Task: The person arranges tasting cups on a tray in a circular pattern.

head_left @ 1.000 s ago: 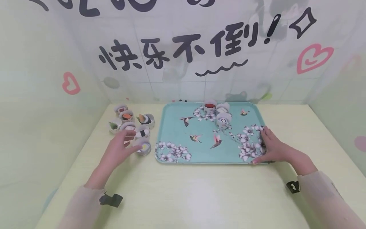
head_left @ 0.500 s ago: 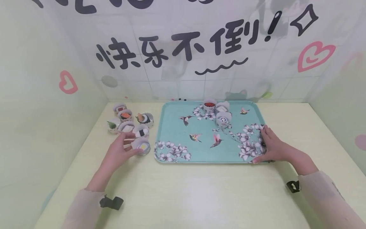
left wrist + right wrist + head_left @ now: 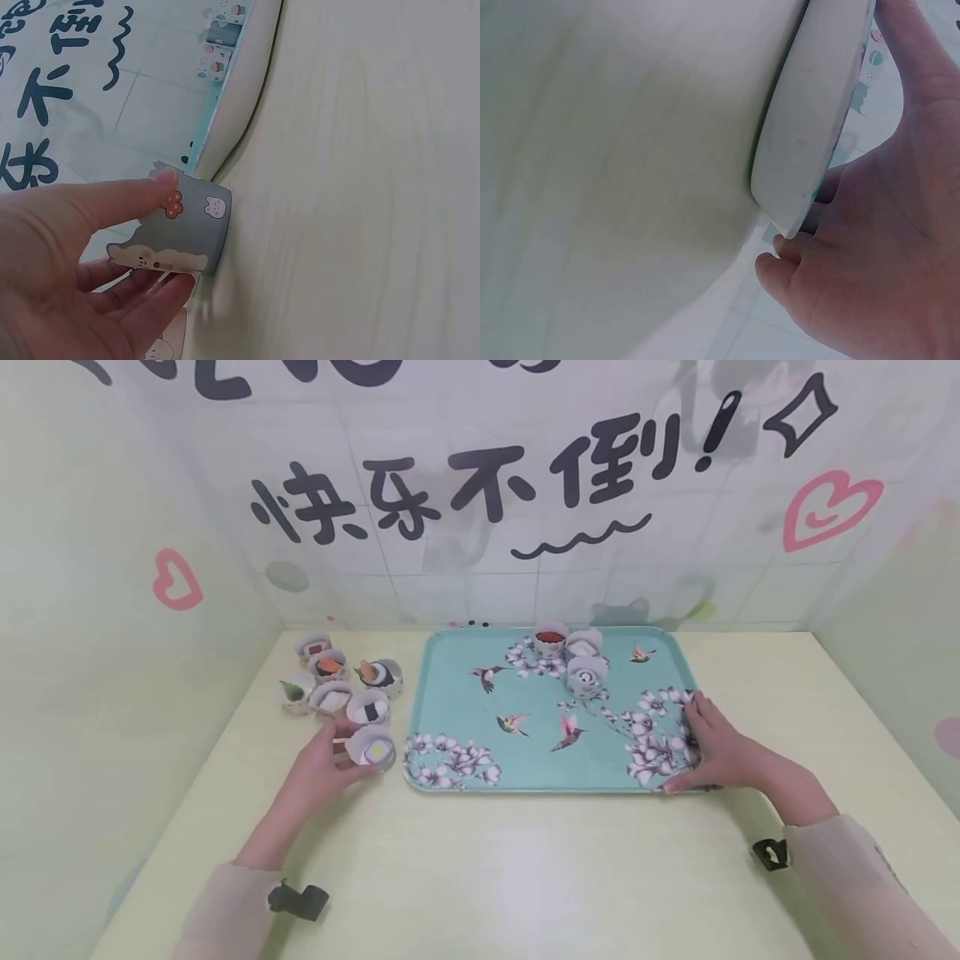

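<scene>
My left hand [image 3: 322,768] holds a paper cupcake cup [image 3: 371,748] with a white and yellow piece in it, left of the tray. In the left wrist view, the thumb lies on one side of this grey, cartoon-printed cup [image 3: 187,225] and the fingers on the other. My right hand [image 3: 723,747] grips the front right corner of the turquoise tray [image 3: 450,693], thumb at the front edge, fingers along the right side. In the right wrist view, the hand [image 3: 885,225] wraps around the tray's pale side wall [image 3: 810,112]; some fingertips are hidden.
Several more cups with toy-like sushi pieces, such as one with a black-banded white piece [image 3: 369,707] and one with a green topping [image 3: 296,692], cluster left of the tray. Three cups [image 3: 587,677] stand on its back part. A printed wall sheet [image 3: 465,593] rises behind.
My left hand has closed in on the cup with the yellow piece, and its thumb and fingers now hold it. The right hand stays at the tray's corner.
</scene>
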Demonstrator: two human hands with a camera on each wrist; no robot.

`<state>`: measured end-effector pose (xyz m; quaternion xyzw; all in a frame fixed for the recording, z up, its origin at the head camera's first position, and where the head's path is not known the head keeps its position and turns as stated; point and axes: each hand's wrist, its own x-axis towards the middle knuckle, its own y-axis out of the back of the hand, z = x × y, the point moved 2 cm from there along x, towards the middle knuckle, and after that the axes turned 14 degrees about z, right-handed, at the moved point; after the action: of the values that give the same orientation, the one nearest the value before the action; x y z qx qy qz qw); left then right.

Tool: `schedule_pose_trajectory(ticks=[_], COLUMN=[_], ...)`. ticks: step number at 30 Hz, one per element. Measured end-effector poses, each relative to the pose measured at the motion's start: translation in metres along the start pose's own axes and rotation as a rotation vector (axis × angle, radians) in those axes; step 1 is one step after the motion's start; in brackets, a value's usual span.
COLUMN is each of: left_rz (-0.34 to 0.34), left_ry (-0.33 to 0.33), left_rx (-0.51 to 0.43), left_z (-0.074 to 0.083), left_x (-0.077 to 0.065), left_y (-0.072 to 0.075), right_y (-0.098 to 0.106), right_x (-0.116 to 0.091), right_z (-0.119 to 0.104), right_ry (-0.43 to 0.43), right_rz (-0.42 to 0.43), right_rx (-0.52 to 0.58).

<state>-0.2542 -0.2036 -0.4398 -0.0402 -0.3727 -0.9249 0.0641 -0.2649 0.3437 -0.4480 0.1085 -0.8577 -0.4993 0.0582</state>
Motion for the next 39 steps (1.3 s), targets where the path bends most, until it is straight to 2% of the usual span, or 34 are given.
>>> schedule_pose_trajectory(ticks=[9,17,31,39], left_rz=[0.021,0.014,0.008,0.006], left_ry=[-0.024,-0.017,-0.027,-0.053], left_rx=[0.054,0.045,0.047,0.043], left_z=[0.003,0.007,0.014,0.026], left_x=[-0.003,-0.004,0.0,0.007], left_y=[-0.001,0.001,0.002,0.001], right_y=[0.0,0.0,0.0,-0.001], right_x=[-0.001,-0.001,0.0,0.001], right_z=[-0.001,-0.002,0.002,0.003], right_ry=[0.012,0.005,0.017,0.016], right_rz=[0.009,0.004,0.005,0.005], right_rx=[-0.003,-0.001,-0.007,-0.016])
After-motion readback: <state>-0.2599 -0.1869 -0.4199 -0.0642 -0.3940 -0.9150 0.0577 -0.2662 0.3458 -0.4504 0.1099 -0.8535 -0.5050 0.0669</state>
